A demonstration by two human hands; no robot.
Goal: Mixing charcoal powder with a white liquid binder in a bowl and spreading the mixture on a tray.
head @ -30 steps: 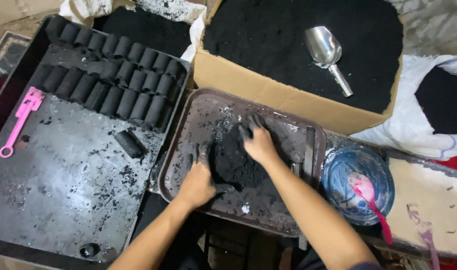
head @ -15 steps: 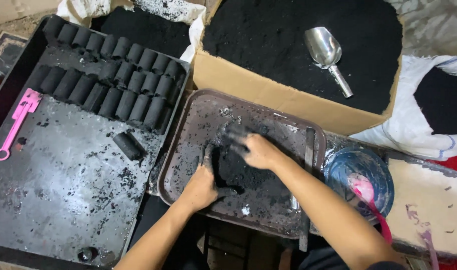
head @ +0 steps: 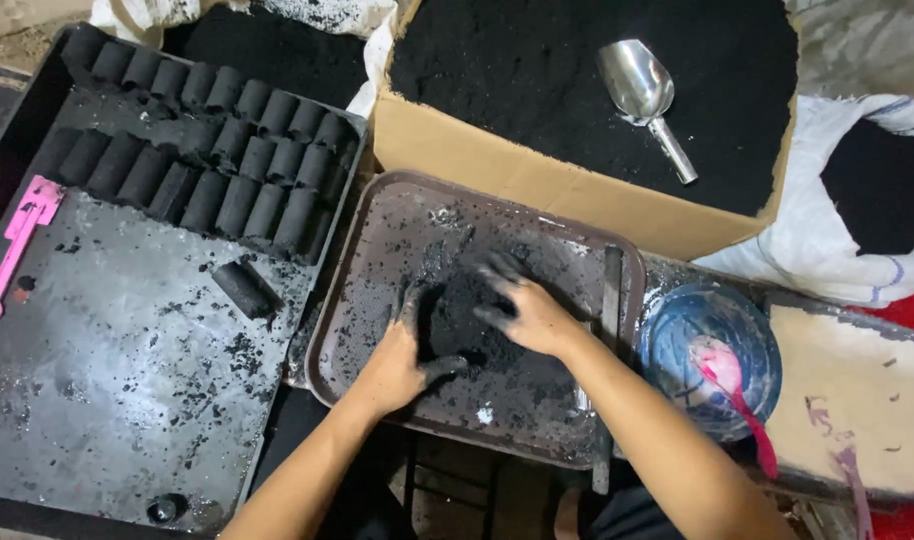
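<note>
A heap of black powder (head: 457, 315) lies on a brown tray (head: 377, 250) in front of me. My left hand (head: 397, 355) cups the heap from its left side, thumb pressed into it. My right hand (head: 522, 305) lies on top of the heap from the right, fingers blackened and curled over it. Both hands squeeze the powder between them.
A big black tray (head: 107, 380) on the left holds rows of black cylinders (head: 207, 165), one loose cylinder (head: 242, 288) and a pink tool (head: 12, 245). Behind stands a cardboard box of black powder (head: 537, 175) with a metal scoop (head: 645, 95). A blue bowl (head: 712, 355) with a pink spoon sits right.
My hands have drawn closer together, gathering the spread powder into a tighter heap near the tray's middle.
</note>
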